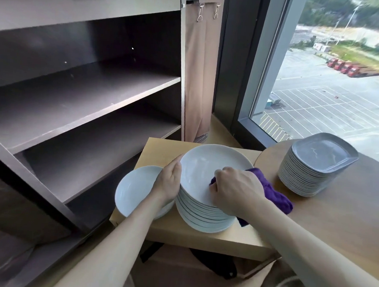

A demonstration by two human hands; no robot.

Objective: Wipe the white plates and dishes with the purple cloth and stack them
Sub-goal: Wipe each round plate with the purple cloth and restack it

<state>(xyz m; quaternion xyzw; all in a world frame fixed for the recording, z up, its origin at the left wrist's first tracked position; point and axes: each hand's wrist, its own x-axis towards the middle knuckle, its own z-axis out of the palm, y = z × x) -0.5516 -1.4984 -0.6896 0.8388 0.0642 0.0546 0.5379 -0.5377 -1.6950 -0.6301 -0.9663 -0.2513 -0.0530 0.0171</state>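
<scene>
Purple cloth (274, 195) pressed on top plate (205, 166) by right hand (236, 190).

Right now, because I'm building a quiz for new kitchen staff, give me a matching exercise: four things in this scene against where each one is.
Things:
1 purple cloth
2 left hand
3 squarish dish stack
4 low white plate

Places:
a on the table beside the window
b left of the tall plate stack
c gripped by the right hand
d holding the rim of the top plate

Pairs: 1-c, 2-d, 3-a, 4-b
</scene>
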